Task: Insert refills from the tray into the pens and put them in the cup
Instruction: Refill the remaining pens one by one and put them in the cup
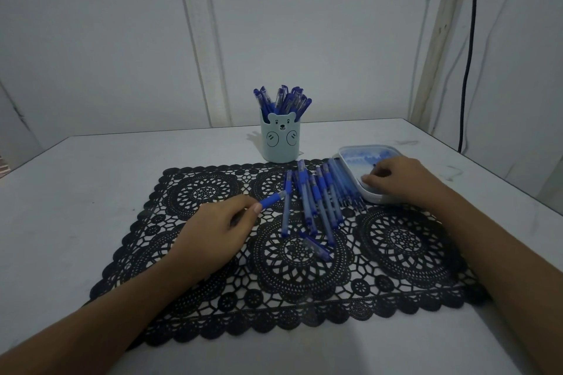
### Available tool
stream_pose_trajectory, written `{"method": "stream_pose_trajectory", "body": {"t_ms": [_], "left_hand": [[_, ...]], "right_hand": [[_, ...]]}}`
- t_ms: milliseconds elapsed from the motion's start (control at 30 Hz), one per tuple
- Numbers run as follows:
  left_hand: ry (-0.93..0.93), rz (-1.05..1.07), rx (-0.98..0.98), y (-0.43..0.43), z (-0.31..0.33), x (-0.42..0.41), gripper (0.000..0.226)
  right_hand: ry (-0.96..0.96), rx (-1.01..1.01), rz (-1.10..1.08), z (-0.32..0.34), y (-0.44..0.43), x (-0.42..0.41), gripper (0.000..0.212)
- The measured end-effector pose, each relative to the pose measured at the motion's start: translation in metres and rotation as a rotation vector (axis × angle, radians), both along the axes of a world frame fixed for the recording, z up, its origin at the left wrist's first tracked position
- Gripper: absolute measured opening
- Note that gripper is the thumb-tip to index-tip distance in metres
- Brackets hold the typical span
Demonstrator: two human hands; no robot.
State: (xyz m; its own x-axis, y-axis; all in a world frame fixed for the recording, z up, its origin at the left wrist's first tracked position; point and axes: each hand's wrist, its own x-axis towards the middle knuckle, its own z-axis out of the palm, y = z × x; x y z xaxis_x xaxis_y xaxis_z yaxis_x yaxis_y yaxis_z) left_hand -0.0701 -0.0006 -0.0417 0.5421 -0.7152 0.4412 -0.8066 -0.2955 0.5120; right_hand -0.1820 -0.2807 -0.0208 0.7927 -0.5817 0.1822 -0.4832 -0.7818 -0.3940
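**One pen held, one hand in the tray**

A single held pen [272, 200] is pinched at its near end between the thumb and fingers of the left hand [217, 224]. Its blue grip end is pointed up and to the right, just above the mat. The right hand [402, 179] is laid over the near part of the one tray [347, 153], with its fingers bent down into it. Whether anything is pinched there cannot be told, and no refills can be made out inside. The tray, pale with a blue picture on its floor, is set at the right rear of the mat.

Between the two hands a loose pile of pens [316, 192] is spread on the mat. About seven blue barrels are counted, but they overlap, so the number is not exact. Some thinner sticks are seen lying just against the tray's left wall. One short piece [315, 248] is left apart from the pile, nearer the person and lying crosswise.

One cup [280, 146], pale blue-green with a bear face, is stood upright just behind the mat's rear edge. It is filled with a bunch of capped pens [285, 99], roughly ten, too crowded for a sure count.

One black lace mat [396, 240] is spread on one pale desk [91, 167]. One dark cable [470, 39] is hung down the wall at the right
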Motion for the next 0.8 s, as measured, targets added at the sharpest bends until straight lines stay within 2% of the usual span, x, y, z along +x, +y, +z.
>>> {"method": "stream_pose_trajectory", "body": {"t_ms": [233,333,467,533,600,700,800], "left_hand": [[-0.014,-0.003,-0.001,0.0,-0.001,0.001,0.012],[-0.015,-0.003,-0.003,0.0,-0.001,0.001,0.012],[-0.013,0.001,-0.006,0.0,-0.001,0.0,0.012],[-0.011,0.004,-0.006,0.0,-0.001,0.0,0.012],[-0.001,0.009,-0.01,0.0,-0.001,0.0,0.012],[0.023,0.019,-0.013,0.0,0.0,0.001,0.013],[0.053,0.025,-0.016,0.0,0.0,0.001,0.015]], "right_hand": [[0.093,0.054,0.013,0.004,0.004,0.006,0.009],[0.104,0.024,-0.045,0.004,0.004,0.008,0.026],[0.064,-0.016,-0.135,-0.001,0.001,0.011,0.025],[-0.022,-0.016,-0.18,0.0,0.001,0.01,0.021],[-0.19,0.028,-0.171,0.004,0.002,0.007,0.013],[-0.374,0.158,-0.009,0.014,0.011,0.0,0.004],[-0.42,0.339,0.196,0.024,0.025,-0.009,0.01]]}}
